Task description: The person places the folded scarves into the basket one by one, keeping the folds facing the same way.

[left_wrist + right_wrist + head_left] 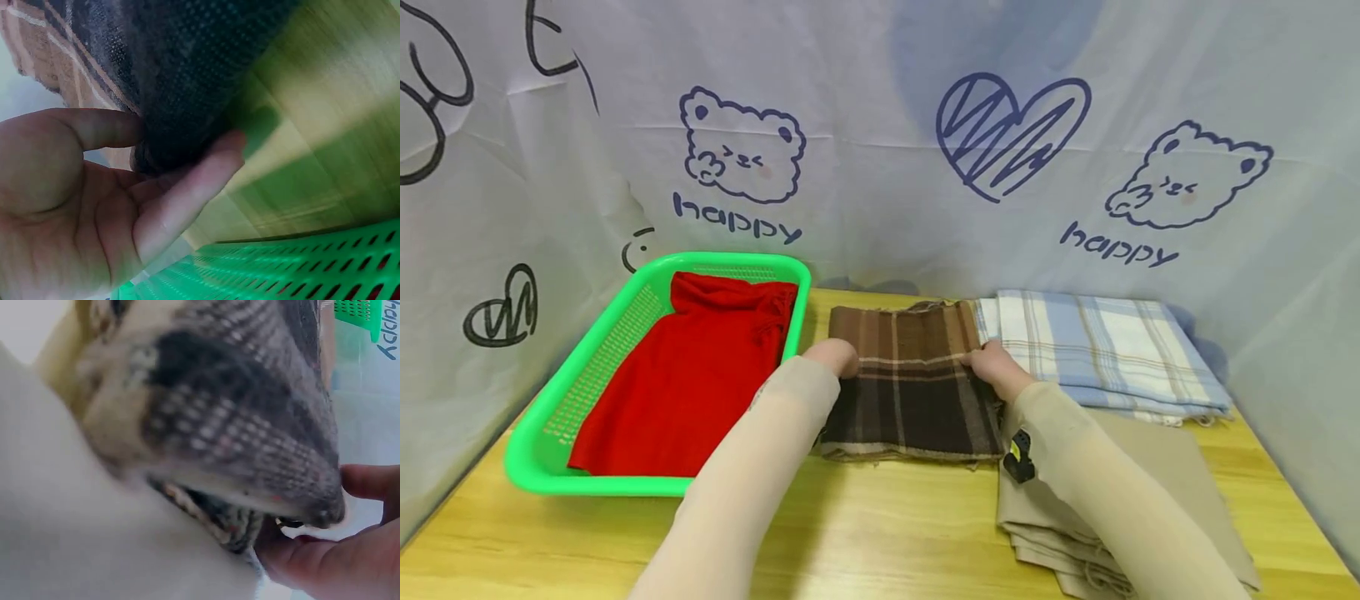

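Observation:
A folded brown and black plaid cloth (902, 400) with frayed edges lies between both hands at the middle of the table. At its left side my left hand (837, 357) grips the edge, thumb on top. In the left wrist view the cloth's dark folded edge (181, 81) sits between the thumb and the fingers of that hand (81, 206). My right hand (1000, 371) pinches the opposite side. Up close in the right wrist view, the folded layers (250, 431) reach between thumb and fingers of the right hand (337, 559).
A green plastic basket (658, 486) holding a red cloth (692, 375) stands at the left. On the right are a folded blue and white plaid cloth (1097, 342) and, nearer, a stack of beige cloths (1172, 467) under the right forearm. A printed white curtain (865, 167) hangs behind the wooden table (887, 525).

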`<state>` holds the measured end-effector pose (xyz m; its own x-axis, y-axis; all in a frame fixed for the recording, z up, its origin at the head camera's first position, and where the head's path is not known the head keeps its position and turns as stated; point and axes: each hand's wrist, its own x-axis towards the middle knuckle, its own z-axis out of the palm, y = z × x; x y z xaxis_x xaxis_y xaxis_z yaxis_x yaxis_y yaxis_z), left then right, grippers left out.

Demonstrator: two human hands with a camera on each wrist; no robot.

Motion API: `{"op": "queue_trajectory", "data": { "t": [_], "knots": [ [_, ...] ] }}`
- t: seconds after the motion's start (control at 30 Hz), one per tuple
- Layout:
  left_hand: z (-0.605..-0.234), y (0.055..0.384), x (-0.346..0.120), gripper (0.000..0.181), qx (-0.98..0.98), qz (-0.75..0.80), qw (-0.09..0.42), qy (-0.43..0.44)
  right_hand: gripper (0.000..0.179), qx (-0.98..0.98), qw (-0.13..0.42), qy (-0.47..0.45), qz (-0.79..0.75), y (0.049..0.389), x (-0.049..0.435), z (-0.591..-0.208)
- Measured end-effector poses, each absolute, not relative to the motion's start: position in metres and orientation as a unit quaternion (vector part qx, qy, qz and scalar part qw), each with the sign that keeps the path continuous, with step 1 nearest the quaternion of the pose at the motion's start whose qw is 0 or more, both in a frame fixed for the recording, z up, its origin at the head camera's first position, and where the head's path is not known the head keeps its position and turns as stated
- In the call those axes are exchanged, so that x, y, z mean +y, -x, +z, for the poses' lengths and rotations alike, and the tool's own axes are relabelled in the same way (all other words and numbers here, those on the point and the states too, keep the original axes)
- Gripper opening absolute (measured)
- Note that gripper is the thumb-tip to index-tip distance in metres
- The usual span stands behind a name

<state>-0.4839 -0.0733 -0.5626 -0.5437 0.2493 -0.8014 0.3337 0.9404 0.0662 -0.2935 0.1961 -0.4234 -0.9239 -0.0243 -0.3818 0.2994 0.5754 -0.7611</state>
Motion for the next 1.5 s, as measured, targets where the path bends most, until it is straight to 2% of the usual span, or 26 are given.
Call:
{"op": "queue_trajectory", "data": {
  "t": [0.1,0.2,0.3,0.33,0.4,0.47,0.57,0.63,0.73,0.83,0.87,0.97,1.03,1.13,1.27,1.37,1.5],
  "knots": [
    [-0.537,0.459,-0.069,0.038,0.876,-0.041,0.453,-0.162,0.064,0.862,0.2,-0.108,-0.454,0.269,0.18,-0.399],
    [-0.537,0.461,-0.069,0.038,0.877,-0.04,0.448,-0.168,0.062,0.834,0.225,-0.104,-0.493,0.26,0.174,-0.391],
    [-0.565,0.484,-0.07,0.039,0.901,-0.032,0.403,-0.158,0.057,0.798,0.241,-0.104,-0.542,0.259,0.174,-0.386],
    [-0.58,0.502,-0.071,0.037,0.904,-0.02,0.398,-0.153,0.053,0.787,0.24,-0.103,-0.56,0.26,0.175,-0.385],
    [-0.579,0.506,-0.069,0.035,0.924,-0.006,0.352,-0.15,0.053,0.774,0.235,-0.098,-0.58,0.261,0.178,-0.38],
    [-0.562,0.501,-0.067,0.032,0.935,0.038,0.323,-0.141,0.057,0.767,0.232,-0.089,-0.592,0.262,0.182,-0.371],
    [-0.516,0.473,-0.062,0.023,0.943,0.124,0.28,-0.128,0.061,0.758,0.233,-0.077,-0.604,0.262,0.187,-0.354],
    [-0.485,0.453,-0.057,0.023,0.936,0.191,0.281,-0.096,0.061,0.749,0.233,-0.074,-0.616,0.262,0.191,-0.343],
    [-0.461,0.447,-0.053,0.026,0.951,0.155,0.235,-0.129,0.041,0.732,0.227,-0.071,-0.638,0.263,0.197,-0.327],
    [-0.461,0.472,-0.054,0.014,0.963,0.085,0.191,-0.168,0.013,0.718,0.229,-0.058,-0.654,0.265,0.204,-0.313],
    [-0.464,0.481,-0.056,0.009,0.967,0.074,0.162,-0.18,0.005,0.717,0.229,-0.052,-0.657,0.266,0.206,-0.309],
    [-0.449,0.488,-0.059,0.009,0.972,0.101,0.137,-0.162,0.008,0.716,0.237,-0.025,-0.656,0.267,0.21,-0.296],
    [-0.419,0.467,-0.061,0.01,0.974,0.13,0.116,-0.146,0.014,0.714,0.236,-0.015,-0.659,0.268,0.21,-0.287],
    [-0.342,0.399,-0.061,0.018,0.974,0.153,0.119,-0.117,0.021,0.705,0.231,-0.007,-0.67,0.27,0.205,-0.273],
    [-0.251,0.313,-0.066,0.025,0.964,0.207,0.138,-0.097,0.015,0.694,0.225,0.002,-0.684,0.272,0.191,-0.257],
    [-0.227,0.295,-0.077,0.025,0.962,0.221,0.134,-0.089,0.012,0.682,0.225,0.006,-0.696,0.274,0.177,-0.246],
    [-0.22,0.299,-0.097,0.025,0.962,0.228,0.131,-0.076,0.013,0.666,0.215,0.0,-0.714,0.274,0.151,-0.234]
  ]
}}
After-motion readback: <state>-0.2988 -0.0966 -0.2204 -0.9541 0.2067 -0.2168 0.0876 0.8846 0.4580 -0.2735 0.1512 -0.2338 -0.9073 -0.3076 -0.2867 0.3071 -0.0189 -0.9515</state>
